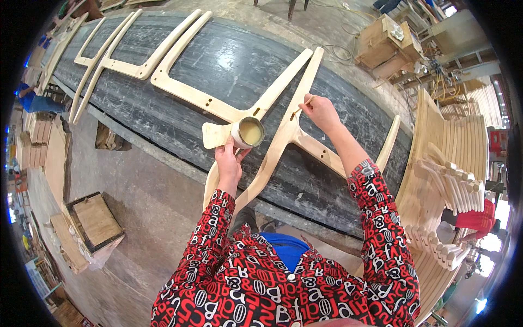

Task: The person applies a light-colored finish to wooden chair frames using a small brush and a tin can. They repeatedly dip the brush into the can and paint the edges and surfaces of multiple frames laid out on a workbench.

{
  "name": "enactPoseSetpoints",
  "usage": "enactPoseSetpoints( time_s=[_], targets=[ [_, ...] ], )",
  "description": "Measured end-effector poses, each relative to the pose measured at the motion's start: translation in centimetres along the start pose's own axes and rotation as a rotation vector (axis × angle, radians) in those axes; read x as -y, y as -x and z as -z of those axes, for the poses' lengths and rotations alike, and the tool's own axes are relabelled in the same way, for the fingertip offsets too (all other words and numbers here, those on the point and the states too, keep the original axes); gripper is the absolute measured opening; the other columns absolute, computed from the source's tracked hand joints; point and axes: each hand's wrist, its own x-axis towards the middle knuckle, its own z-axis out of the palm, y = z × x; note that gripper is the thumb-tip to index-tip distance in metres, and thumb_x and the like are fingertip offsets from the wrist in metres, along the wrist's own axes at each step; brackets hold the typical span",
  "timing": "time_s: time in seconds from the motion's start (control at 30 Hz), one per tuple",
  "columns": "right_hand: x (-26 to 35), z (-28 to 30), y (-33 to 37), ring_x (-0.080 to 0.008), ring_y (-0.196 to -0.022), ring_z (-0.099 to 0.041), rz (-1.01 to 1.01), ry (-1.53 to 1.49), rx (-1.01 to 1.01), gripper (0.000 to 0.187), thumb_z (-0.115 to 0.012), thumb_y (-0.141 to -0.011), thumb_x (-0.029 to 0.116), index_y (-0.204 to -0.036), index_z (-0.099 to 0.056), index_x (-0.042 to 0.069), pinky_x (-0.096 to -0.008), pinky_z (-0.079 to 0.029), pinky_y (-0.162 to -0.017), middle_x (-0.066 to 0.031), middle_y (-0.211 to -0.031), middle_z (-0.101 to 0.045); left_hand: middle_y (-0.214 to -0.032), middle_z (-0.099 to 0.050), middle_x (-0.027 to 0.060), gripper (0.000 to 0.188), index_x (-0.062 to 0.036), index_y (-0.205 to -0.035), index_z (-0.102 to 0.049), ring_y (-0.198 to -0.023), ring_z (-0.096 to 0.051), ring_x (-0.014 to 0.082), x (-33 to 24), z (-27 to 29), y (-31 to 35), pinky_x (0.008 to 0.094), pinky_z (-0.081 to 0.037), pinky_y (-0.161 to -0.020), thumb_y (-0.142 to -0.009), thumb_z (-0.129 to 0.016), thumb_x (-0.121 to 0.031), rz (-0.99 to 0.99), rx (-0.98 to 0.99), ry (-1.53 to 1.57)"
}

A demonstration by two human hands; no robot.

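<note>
My left hand is closed round a small round pot of pale yellowish liquid, held above the table. A flat, pale, paddle-shaped piece sticks out to the left of the pot; whether it is joined to it I cannot tell. With fingers pinched, my right hand holds a thin stick, its lower end at a slot in a light wooden chair side frame. Another such frame lies to its left, with two dark holes in its rail, partly hidden behind the pot.
The frames lie across a long, dark, scuffed table. More frames lie at its far left. Stacked curved wooden parts stand close at the right. A wooden box is on the floor at left. Other people work at both edges.
</note>
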Motion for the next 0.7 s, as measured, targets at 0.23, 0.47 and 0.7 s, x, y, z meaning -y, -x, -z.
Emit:
enactPoseSetpoints(
  time_s=[0.23, 0.47, 0.7],
  targets=[
    [-1.6, 1.8, 1.4, -0.0304, -0.082, -0.057, 0.321, -0.073, 0.202, 0.004, -0.055, -0.074, 0.001, -0.077, -0.056, 0.003, -0.0368, -0.047, -0.069, -0.0129, -0.083, -0.057, -0.114, -0.053, 0.0073, 0.025, -0.0061, -0.117, -0.046, -0.099, -0.056, 0.0182, 1.4, -1.4, -0.2, 0.0367, -0.057, -0.070, -0.093, -0.046, -0.015, -0.002, 0.035, -0.012],
    [-0.4, 2.5, 5.4, -0.0139, -0.072, -0.061, -0.239, -0.669, -0.159, 0.007, -0.059, -0.082, 0.006, -0.087, -0.059, 0.001, -0.0277, -0.049, -0.066, -0.0066, -0.079, -0.062, -0.112, -0.055, 0.0089, 0.027, -0.0026, -0.116, -0.048, -0.099, -0.057, 0.0196, 3.3, -3.9, -1.1, 0.0347, -0.056, -0.074, -0.092, -0.049, -0.015, -0.087, 0.064, -0.149],
    [-0.9, 0.8, 10.5, -0.0111, -0.063, -0.061, -0.376, -0.958, -0.370, 0.017, -0.057, -0.089, 0.017, -0.084, -0.053, 0.001, -0.0230, -0.051, -0.056, -0.0081, -0.075, -0.063, -0.107, -0.058, 0.0081, 0.025, -0.0026, -0.113, -0.054, -0.094, -0.059, 0.0164, 5.2, -7.9, 1.8, 0.0309, -0.056, -0.071, -0.093, -0.050, -0.017, -0.124, 0.199, -0.207]
  ],
)
